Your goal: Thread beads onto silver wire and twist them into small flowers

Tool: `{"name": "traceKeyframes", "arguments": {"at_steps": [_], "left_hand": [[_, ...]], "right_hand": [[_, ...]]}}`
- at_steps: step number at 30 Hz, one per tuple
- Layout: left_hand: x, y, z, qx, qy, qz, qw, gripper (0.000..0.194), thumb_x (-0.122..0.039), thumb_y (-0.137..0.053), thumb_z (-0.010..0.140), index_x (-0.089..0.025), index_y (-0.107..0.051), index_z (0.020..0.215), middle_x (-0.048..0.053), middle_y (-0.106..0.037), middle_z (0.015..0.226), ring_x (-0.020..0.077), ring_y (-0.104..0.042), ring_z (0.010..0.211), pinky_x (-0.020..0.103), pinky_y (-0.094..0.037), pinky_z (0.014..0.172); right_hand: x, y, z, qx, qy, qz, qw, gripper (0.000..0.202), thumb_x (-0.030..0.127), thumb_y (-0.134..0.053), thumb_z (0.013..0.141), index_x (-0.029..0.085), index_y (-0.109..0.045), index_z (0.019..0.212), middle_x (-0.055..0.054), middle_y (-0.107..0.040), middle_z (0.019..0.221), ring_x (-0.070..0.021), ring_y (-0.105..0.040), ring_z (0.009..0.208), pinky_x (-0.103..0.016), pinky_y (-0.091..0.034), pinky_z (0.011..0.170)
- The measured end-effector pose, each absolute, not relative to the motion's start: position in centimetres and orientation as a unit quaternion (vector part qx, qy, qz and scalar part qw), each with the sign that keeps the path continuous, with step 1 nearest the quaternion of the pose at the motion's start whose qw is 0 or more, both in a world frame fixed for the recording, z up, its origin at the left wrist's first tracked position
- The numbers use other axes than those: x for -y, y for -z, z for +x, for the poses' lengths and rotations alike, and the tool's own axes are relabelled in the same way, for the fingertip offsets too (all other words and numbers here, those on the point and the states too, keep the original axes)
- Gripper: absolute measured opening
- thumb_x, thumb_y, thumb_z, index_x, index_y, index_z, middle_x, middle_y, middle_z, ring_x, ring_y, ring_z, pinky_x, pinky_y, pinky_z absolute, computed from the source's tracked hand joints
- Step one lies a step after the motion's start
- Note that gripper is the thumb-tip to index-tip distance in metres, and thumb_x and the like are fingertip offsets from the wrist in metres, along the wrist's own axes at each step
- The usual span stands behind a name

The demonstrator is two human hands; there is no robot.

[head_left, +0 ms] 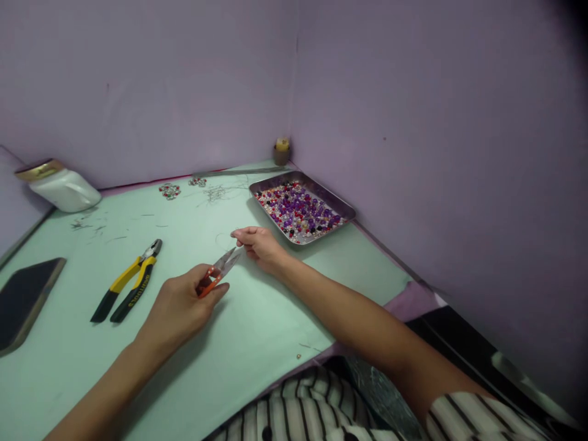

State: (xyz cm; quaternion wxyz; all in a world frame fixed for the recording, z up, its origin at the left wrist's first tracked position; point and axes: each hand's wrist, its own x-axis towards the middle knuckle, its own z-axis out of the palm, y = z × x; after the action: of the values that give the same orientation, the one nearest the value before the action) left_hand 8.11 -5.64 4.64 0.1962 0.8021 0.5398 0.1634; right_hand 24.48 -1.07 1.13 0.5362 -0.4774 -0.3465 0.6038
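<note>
My left hand (188, 297) is wrapped round small orange-handled snips (220, 272), whose blades stand apart and point up and right. Just beyond the blade tips, my right hand (257, 245) is closed in a pinch on a thin wire (220, 237), which loops out to the left of the fingertips. A metal tray (321, 240) of purple, red, white and black beads lies behind and to the right of my right hand. Pliers with yellow and black handles (126, 285) rest on the table to the left of my left hand.
On the pale green table (257, 367), a dark phone (27, 300) lies at the left edge. A white jar with gold lid (67, 188) is at the back left. Beaded pieces (169, 191) and wire bits (215, 193) lie near the wall. A small yellow-topped object (282, 151) stands in the corner.
</note>
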Motion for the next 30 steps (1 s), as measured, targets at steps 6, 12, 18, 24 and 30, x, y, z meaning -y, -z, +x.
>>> {"name": "traceKeyframes", "arguments": {"at_steps": [6,12,18,24,30], "left_hand": [[4.1,-3.3,7.6,-0.625,-0.083,0.776,-0.008,0.028,-0.039,-0.040,0.077,-0.022,-0.054,0.094,0.005,-0.062,0.078,0.0245,-0.057,0.070,0.029,-0.036,0.053],[4.7,-3.1,7.2,-0.520,-0.177,0.832,-0.080,0.025,-0.029,-0.045,0.077,-0.017,-0.055,0.096,0.011,-0.057,0.095,0.0285,-0.051,0.090,0.040,-0.041,0.073],[10.7,-3.9,11.5,-0.163,-0.182,0.939,0.240,0.019,-0.008,-0.042,0.075,-0.020,-0.053,0.086,0.005,-0.056,0.083,0.0158,-0.050,0.078,0.029,-0.041,0.069],[12.3,-3.0,14.3,-0.137,-0.048,0.958,0.246,0.022,-0.003,-0.043,0.068,-0.019,-0.055,0.078,0.004,-0.055,0.074,0.0156,-0.047,0.070,0.032,-0.035,0.067],[11.9,-2.7,14.4,-0.114,-0.039,0.969,0.216,0.017,-0.002,-0.045,0.061,-0.017,-0.051,0.065,0.002,-0.053,0.071,0.0133,-0.044,0.066,0.031,-0.033,0.067]], "right_hand": [[-0.2,-0.2,25.0,0.334,-0.577,-0.470,0.578,0.015,0.027,-0.062,0.063,0.013,-0.056,0.066,0.005,-0.051,0.052,-0.0021,-0.028,0.036,-0.018,-0.020,0.036],[-1.0,0.4,24.7,0.338,-0.503,-0.483,0.632,0.016,0.029,-0.060,0.063,0.013,-0.057,0.066,0.005,-0.051,0.051,-0.0035,-0.034,0.038,-0.018,-0.026,0.038],[-1.2,0.7,24.8,0.360,-0.482,-0.479,0.640,0.015,0.027,-0.060,0.062,0.013,-0.057,0.064,0.004,-0.051,0.051,-0.0058,-0.044,0.045,-0.019,-0.033,0.046],[-1.1,0.4,24.8,0.365,-0.484,-0.488,0.628,0.013,0.026,-0.059,0.063,0.014,-0.057,0.065,0.004,-0.052,0.052,-0.0062,-0.045,0.047,-0.019,-0.035,0.048],[-1.0,0.2,24.8,0.363,-0.490,-0.489,0.623,0.011,0.025,-0.058,0.064,0.014,-0.057,0.065,0.004,-0.052,0.053,-0.0063,-0.046,0.047,-0.019,-0.036,0.048]]}}
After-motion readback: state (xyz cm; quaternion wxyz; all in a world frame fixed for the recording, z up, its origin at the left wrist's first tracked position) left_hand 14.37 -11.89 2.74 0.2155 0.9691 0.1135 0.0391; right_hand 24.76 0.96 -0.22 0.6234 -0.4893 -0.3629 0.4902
